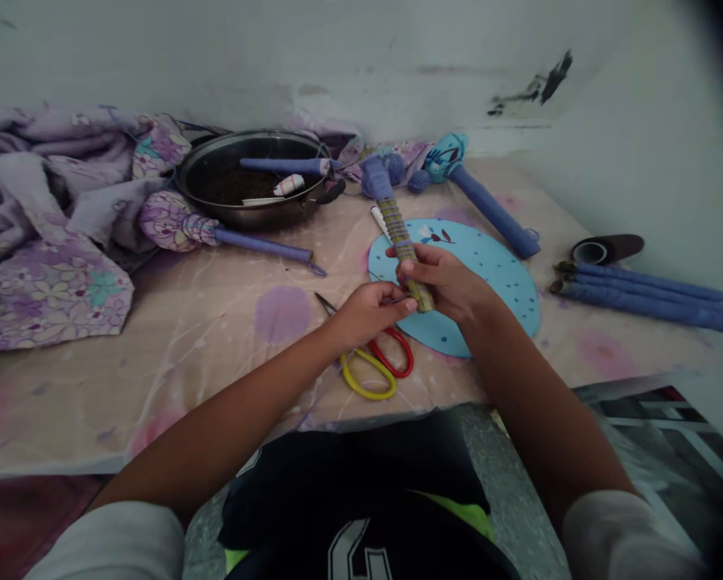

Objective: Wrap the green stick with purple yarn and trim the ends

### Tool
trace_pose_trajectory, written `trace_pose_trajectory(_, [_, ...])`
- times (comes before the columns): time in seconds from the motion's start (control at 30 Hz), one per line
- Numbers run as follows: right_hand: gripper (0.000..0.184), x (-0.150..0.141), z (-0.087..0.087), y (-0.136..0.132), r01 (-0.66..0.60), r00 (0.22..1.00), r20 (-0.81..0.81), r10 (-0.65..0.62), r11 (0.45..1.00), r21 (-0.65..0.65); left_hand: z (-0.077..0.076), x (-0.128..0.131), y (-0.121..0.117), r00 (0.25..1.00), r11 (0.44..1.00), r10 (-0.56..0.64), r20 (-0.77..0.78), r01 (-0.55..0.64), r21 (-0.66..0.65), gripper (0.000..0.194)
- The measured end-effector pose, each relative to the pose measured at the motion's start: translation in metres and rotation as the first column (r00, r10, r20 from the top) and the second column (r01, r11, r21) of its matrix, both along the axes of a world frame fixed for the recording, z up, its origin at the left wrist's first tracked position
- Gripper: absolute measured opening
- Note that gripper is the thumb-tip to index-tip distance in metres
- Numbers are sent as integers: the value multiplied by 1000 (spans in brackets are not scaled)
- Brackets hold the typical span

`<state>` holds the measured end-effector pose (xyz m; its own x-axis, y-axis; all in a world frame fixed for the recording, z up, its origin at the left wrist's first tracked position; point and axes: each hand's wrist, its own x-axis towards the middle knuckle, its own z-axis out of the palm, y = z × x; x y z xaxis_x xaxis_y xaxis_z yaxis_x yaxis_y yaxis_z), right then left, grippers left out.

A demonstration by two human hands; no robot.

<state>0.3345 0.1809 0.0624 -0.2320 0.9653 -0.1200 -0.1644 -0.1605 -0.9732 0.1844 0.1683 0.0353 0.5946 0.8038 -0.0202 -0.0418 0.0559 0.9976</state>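
Nearest on the pale, floral-covered worktop (pixel 216 322), metal scissors with one yellow and one red handle (pixel 373 395) lie just beyond the front edge. Above them, the left hand (pixel 367 314) has its fingers pinched narrow by the lower end of a greenish-brown stick bound with blue-purple yarn (pixel 391 221), apparently on a thin strand. The right hand (pixel 446 278) has its fingers closed around the stick, held slanting over a light-blue dotted oval sheet (pixel 500 282).

The step in hand looks like winding: spaced turns ring the middle, while the far end is densely covered. A further turn would call for a steady stick and a taut strand.

The left fingertips and strand are hard to make out, and the right fingers partly hide the stick. Farther off, a dark metal pan (pixel 265 216) has murky contents; blue-wrapped sticks (pixel 651 302) run to the right picture edge.
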Motion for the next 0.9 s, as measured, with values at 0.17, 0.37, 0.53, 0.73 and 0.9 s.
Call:
trace_pose_trajectory(0.17, [36, -6, -4, 1, 119, 983, 126, -136, 984, 133, -1, 2, -3, 989, 992, 100, -109, -90, 90, 34])
trace_pose_trajectory(0.37, [36, -2, 3, -4, -83, 984, -155, 83, 997, 6, 6, -1, -4, 988, 990, 11, 155, 12, -142, 28])
trace_pose_trajectory(0.53, [36, 4, 3, -3, -82, 982, -164, 90, 995, 52, 7, -2, -3, 983, 985, -21, 184, 52, -166, 30])
trace_pose_trajectory(0.73, [45, 3, -1, -2, -48, 999, -5, 48, 995, 84, 1, -2, 1, 999, 999, 25, 31, -26, 32, 27])
trace_pose_trajectory(0.9, [42, -4, -7, 0, 2, 1000, 2, -2, 992, 123, -2, -4, 2, 995, 991, 89, -38, -85, 106, 31])
